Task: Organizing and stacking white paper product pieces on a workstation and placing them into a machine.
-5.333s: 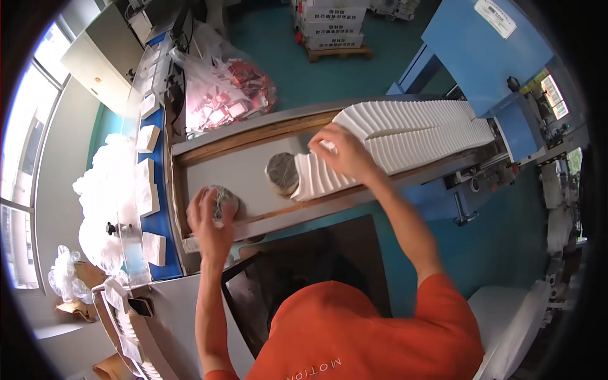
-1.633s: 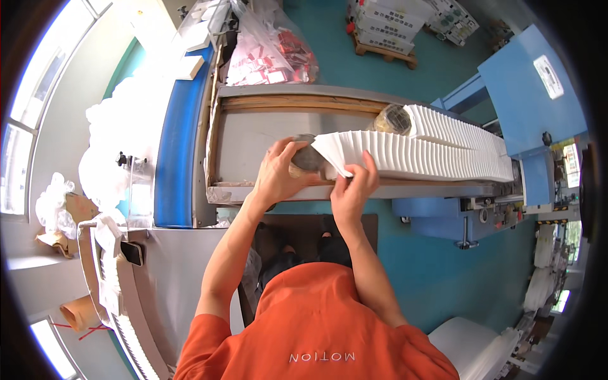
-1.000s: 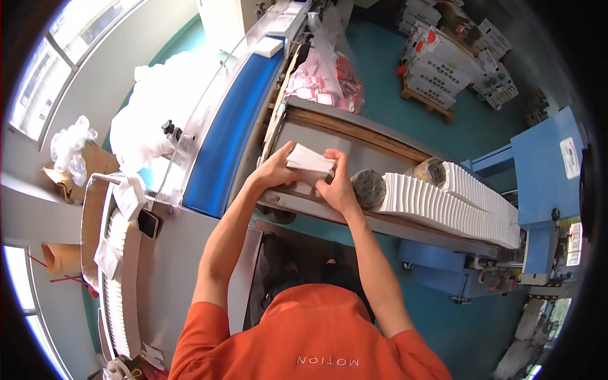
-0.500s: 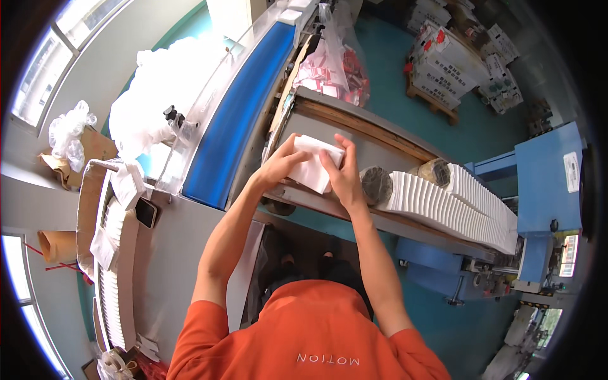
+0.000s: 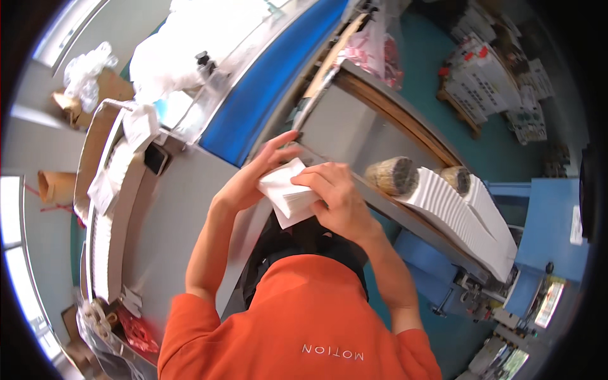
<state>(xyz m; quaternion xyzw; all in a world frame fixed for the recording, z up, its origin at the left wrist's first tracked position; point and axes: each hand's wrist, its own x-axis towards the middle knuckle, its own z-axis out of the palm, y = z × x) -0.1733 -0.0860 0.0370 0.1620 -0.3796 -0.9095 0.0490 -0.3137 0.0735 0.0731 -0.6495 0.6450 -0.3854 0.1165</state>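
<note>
My left hand point(image 5: 253, 180) and right hand point(image 5: 339, 199) pinch a thin stack of white folded paper sheets point(image 5: 288, 193) between them, fingers pressed on its faces, above the near edge of the grey metal trough point(image 5: 354, 136). A loose grip could let sheets fan and slip.

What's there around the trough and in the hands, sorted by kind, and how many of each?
Small white paper stack held between left hand and right hand: 1
Long white paper row in the metal trough: 1
Round brown weights: 2
Total: 4
</note>
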